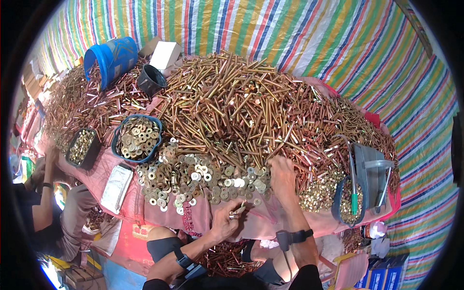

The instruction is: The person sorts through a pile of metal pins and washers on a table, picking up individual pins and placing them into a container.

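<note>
My left hand is closed round a few metal bolts, whose shiny ends stick out past the fingers, just in front of the washers. Farther right, my right hand reaches the front edge of a large heap of long golden bolts. Its fingertips are pressed together there, and what they pinch is hidden. Flat round washers lie spread between the heap and my left hand. Loose small brass-coloured nuts lie to the right of my right forearm.
Washers fill a blue tub; nuts fill a dark tub at left and another tub at right. A tipped blue bucket, black cup and grey container rest by the bolts. Another person's arm is at far left.
</note>
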Demonstrator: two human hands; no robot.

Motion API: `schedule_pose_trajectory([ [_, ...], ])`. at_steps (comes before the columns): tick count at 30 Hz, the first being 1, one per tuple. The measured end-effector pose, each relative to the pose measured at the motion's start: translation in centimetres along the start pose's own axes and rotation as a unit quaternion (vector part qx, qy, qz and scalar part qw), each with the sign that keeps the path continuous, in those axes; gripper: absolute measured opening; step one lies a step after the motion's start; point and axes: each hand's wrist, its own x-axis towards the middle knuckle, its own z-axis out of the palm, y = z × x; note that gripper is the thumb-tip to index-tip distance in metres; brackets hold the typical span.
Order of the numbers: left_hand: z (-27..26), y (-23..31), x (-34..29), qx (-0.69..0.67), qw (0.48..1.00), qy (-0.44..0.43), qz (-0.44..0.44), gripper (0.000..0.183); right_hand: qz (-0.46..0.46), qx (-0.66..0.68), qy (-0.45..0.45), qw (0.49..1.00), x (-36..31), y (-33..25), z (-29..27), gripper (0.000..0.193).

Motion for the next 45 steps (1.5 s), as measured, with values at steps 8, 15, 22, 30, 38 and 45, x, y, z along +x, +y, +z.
schedule_pose_trajectory([
  [8, 0.0, -0.5, -0.1, 0.011, 1.0, -0.002, -0.004, 0.049, -0.035, 0.059, 0.003, 0.998, -4.1, -2.9, -1.1, 0.026],
  [15, 0.4, -0.9, -0.2, -0.007, 0.999, 0.027, 0.03, 0.05, 0.077, 0.188, 0.155, 0.967, -3.0, -1.6, -2.8, 0.025],
  [22, 0.3, -0.9, 0.0, 0.074, 0.993, 0.048, 0.078, 0.049, 0.277, 0.549, 0.107, 0.781, -3.8, -1.5, -3.7, 0.037],
  [30, 0.3, -2.5, 0.1, -0.087, 0.995, 0.056, -0.005, 0.036, 0.378, 0.54, -0.045, 0.751, -3.9, -2.5, -5.6, 0.026],
  [38, 0.3, -2.8, 0.1, -0.117, 0.991, 0.063, -0.022, 0.034, 0.068, 0.218, -0.072, 0.971, -5.4, -4.4, -2.6, 0.02],
  [45, 0.0, -2.1, 0.0, -0.088, 0.995, 0.043, -0.004, 0.039, 0.018, 0.098, -0.145, 0.984, -6.1, -3.9, -1.9, 0.026],
])
